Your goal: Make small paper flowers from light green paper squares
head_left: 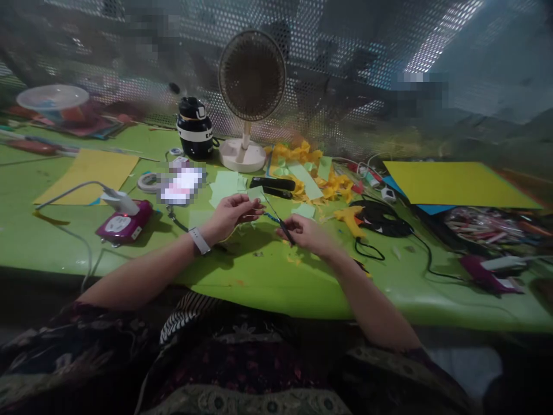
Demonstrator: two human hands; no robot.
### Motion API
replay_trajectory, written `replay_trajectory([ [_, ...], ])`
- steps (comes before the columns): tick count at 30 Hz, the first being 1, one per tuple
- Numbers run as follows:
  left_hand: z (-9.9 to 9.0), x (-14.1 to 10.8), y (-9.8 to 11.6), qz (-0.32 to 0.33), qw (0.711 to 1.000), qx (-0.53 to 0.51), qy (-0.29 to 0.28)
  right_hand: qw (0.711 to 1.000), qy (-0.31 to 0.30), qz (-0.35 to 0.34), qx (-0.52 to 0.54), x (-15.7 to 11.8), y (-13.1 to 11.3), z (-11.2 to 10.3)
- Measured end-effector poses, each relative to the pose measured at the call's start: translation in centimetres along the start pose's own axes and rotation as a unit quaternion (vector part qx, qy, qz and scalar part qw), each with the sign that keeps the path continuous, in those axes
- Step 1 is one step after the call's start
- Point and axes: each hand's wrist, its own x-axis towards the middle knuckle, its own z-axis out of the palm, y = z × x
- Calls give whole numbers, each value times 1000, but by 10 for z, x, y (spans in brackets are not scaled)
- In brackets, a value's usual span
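Patterned dark clothing is filling the area nearest the camera, below and in front of the green surface. Two hands are working in front of the one standing fan. Right hand is gripping one pair of scissors, dark-handled, in front of the fan and slightly to its right, its blades pointing toward the left hand. The left hand is curling thumb and fingertips close together beside a pale green scrap; whether it is pinching that scrap, I am not able to tell. One pale watch is circling the left wrist.

Left of the fan, one black bottle is standing upright; its white band is showing an "E", the remaining lettering being unreadable. One phone is lying front-left of the fan, its screen blurred, with one tape roll lying just beside it. One black stapler is lying in front of the fan. One yellow glue gun is lying front-right. Two purple boxes are flanking the fan, well apart, one on each side; the left box's white oval label is staying illegible.
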Motion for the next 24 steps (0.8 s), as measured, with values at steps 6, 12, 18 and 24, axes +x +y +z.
replay_trajectory([
  [6, 3, -3, 0, -4, 1000, 3, -9, 1000, -5, 4, 27, 2, -1, 5],
  [12, 5, -5, -4, -18, 999, 4, -27, 999, 5, -4, 46, 3, -1, 9],
  [18, 6, -6, -3, -13, 1000, -13, -19, 999, -6, -5, 50, 4, 0, 10],
  [24, 5, -4, -3, -15, 1000, -17, -20, 999, -7, -8, 49, 3, 1, 11],
])
